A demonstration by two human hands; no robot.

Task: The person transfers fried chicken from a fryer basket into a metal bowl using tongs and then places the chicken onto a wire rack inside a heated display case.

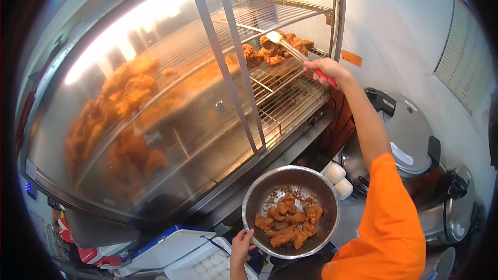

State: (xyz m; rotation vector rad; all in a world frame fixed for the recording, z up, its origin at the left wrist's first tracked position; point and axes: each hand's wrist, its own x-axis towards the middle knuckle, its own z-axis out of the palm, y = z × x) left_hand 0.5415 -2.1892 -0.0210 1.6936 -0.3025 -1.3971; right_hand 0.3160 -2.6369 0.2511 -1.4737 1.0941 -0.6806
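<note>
On the far wire rack (280,91), the right hand (322,68) squeezes tongs (290,49) shut on crumbly, greasy fried chicken (274,47); pinch gently mid-piece. The left hand (241,248) grips the heavy bowl (290,175) rim.

A dull, crumb-smeared metal bowl (290,212) holds rough, matt-crusted fried chicken (288,223) — at one o'clock from it shiny metal tongs (293,51) with glossy red plastic grips lie over a bright wire rack (280,93) — behind glossy, reflective curved glass (129,103).

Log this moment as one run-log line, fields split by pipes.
left hand: grips rim of metal bowl of fried chicken | right hand: holds tongs at chicken pieces on wire rack | display case: open
</note>
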